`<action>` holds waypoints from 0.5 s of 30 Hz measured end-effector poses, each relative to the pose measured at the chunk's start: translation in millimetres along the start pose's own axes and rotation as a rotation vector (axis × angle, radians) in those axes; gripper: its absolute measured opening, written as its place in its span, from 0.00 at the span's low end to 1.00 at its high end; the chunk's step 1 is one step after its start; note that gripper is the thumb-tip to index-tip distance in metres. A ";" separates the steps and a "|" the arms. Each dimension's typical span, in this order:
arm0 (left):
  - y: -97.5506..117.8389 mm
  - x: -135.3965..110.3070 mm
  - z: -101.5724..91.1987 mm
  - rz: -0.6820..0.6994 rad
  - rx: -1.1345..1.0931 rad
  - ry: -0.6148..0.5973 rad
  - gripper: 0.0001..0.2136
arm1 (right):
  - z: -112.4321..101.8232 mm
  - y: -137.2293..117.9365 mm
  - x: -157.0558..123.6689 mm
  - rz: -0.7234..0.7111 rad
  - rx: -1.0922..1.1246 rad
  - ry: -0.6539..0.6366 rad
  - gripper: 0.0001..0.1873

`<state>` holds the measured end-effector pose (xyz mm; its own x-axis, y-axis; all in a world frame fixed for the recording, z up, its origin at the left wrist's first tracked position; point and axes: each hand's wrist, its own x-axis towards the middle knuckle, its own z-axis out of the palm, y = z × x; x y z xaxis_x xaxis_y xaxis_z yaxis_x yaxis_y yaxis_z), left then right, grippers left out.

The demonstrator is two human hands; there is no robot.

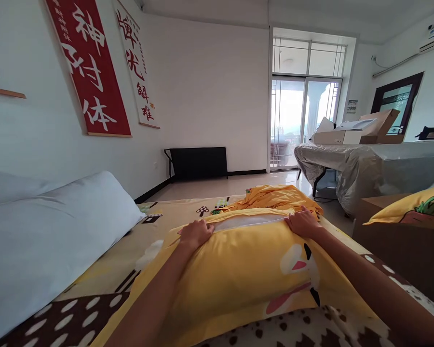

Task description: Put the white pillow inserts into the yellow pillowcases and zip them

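A pillow in a yellow printed pillowcase (pixel 238 270) lies on the bed in front of me. Its far end is open, and the white pillow (pixel 246 221) shows inside the opening. My left hand (pixel 196 233) rests on the left end of that opening, fingers curled over the fabric edge. At the right end, my right hand (pixel 304 222) presses on the edge of the case with its fingers bent down. Beyond the opening lies a crumpled yellow cloth (pixel 275 196).
A bare white pillow (pixel 54 231) lies at my left against the wall. The bed sheet (pixel 155 226) is beige with brown spotted patches. A plastic-covered table (pixel 369 168) with cardboard boxes stands at the right, and another yellow pillow (pixel 412 207) sits on a brown box.
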<state>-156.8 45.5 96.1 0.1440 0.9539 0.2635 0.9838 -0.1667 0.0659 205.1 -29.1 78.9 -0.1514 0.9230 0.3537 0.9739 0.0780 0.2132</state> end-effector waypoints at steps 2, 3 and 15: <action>-3.8 1.5 -6.4 -0.025 0.006 0.017 0.16 | -2.8 1.8 -0.3 -0.011 -0.017 0.028 0.25; -4.7 1.3 -9.9 -0.036 0.005 0.040 0.15 | -4.2 2.6 0.3 -0.015 -0.023 0.043 0.25; -8.3 21.8 -73.3 -0.118 -0.123 0.707 0.21 | -35.9 8.9 26.1 0.250 -0.037 0.431 0.28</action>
<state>-169.7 49.4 171.9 -0.1070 0.5848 0.8041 0.9634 -0.1390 0.2293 203.7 -17.8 122.7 0.0218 0.6713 0.7408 0.9839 -0.1458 0.1032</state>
